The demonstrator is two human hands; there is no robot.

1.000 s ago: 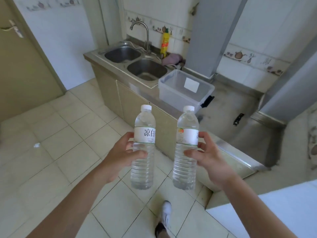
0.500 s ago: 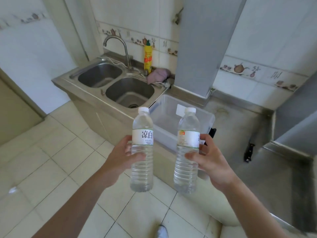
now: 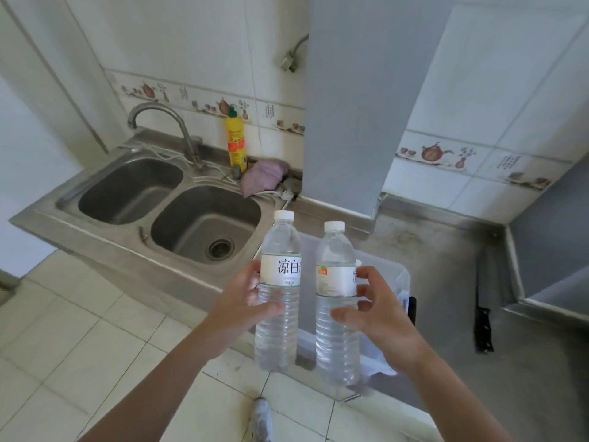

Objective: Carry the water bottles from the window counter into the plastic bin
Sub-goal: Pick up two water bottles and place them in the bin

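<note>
Now gripping: left hand wrapped round left bottle at mid-body, right hand pinching right bottle between thumb and fingers at the label. Both upright, capped, side by side, held in air over near edge of clear bin on steel counter, sink just left. Risks, judged: bottles knocking together on lowering, or landing on the bin's near rim and tipping it off the counter edge; right pinch looking looser, so slip possible.
</note>
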